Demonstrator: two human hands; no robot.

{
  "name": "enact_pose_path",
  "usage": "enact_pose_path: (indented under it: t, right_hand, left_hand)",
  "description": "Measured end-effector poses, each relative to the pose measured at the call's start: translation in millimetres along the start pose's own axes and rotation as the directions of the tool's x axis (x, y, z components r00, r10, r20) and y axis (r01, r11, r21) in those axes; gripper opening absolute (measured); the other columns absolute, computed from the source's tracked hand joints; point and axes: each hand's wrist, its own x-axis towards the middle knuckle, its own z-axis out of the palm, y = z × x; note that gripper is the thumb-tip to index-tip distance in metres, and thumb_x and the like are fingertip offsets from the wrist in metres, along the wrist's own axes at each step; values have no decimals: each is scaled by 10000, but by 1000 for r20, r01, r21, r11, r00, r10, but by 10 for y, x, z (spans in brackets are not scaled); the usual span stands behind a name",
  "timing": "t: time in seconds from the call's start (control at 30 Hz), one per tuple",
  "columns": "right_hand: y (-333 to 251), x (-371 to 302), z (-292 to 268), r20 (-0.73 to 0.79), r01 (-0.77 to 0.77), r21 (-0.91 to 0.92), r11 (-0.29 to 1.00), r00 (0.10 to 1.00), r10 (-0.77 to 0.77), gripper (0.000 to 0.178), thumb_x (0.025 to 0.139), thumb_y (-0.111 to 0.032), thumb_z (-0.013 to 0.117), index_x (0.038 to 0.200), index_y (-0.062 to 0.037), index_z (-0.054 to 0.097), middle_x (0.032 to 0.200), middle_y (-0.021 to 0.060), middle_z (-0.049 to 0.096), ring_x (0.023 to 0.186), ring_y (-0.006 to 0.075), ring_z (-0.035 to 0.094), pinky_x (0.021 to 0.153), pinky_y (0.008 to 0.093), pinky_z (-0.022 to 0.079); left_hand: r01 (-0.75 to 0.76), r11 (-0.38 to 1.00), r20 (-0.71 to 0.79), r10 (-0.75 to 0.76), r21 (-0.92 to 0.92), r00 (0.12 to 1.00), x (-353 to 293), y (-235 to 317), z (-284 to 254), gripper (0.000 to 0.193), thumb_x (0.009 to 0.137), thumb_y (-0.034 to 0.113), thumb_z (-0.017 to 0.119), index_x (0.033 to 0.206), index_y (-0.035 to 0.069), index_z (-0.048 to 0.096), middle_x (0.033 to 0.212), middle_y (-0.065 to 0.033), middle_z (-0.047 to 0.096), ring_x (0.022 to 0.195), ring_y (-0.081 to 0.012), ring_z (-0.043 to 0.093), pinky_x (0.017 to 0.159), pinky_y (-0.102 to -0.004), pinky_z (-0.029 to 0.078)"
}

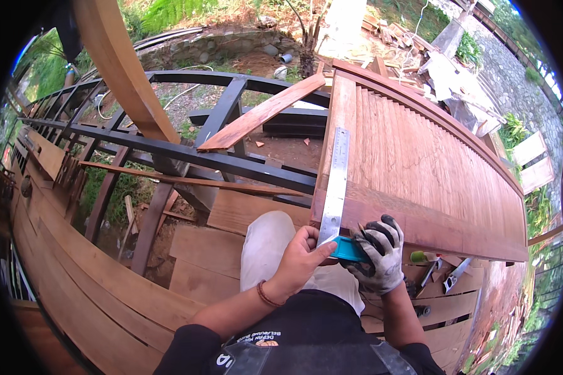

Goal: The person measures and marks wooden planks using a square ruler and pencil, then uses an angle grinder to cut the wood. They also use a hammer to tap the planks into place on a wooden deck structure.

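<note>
Two hands close on one tool: the bare left hand [302, 257] pinches the square [338, 181] where blade meets stock, and the gloved right hand [380, 255] grips its blue stock. A slim dark point shows by the right fingers, perhaps a pencil; I can't tell. The steel blade lies flat along the near-left end of the wooden panel [413, 156], stock at the near edge. That panel looks assembled, its slats closed in by border pieces. Lining up seems to be the step in hand; no drawn line or fresh cut shows beside the blade, so any marking looks undone. Beyond, a loose plank [263, 115] rests across the black frame [244, 164], which has open bays. Boards [100, 262] cover only part of the floor, and a handsaw [458, 275] lies at right, untouched.
</note>
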Motion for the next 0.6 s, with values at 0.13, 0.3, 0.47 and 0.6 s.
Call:
enact_pose_path:
  t: [0.13,0.3,0.47,0.6]
  right_hand:
    - [64,-23,97,-39,18,77,997,999,-15,596,606,-349,811,1136,-123,658,1115,76,555,1137,320,524,1047,579,367]
    - [126,57,123,-4,15,152,988,1000,-14,589,614,-307,828,1143,-116,651,1136,103,545,1137,343,521,1030,580,390]
    - [105,120,73,-13,-42,231,972,999,46,594,635,-259,848,1169,-114,631,1151,116,541,1141,362,521,1018,559,415]
    - [137,76,37,-13,-41,220,975,999,45,608,633,-231,859,1181,-114,622,1152,112,542,1135,355,535,1010,547,430]
  left_hand:
    - [-12,988,9,11,151,1000,32,-64,10,358,932,206,663,1168,3,487,969,-51,604,817,-108,599,699,-259,514]
    - [14,983,-47,-6,184,999,201,-51,35,302,929,189,669,1124,-9,553,970,-40,621,843,-86,592,721,-249,497]
    - [-30,985,-97,47,170,994,204,-77,65,256,933,174,658,1100,-2,576,964,-53,640,790,-93,610,676,-251,517]
    - [-68,995,-101,74,67,992,189,-132,92,271,936,173,650,1126,3,556,959,-57,644,766,-107,624,628,-272,538]
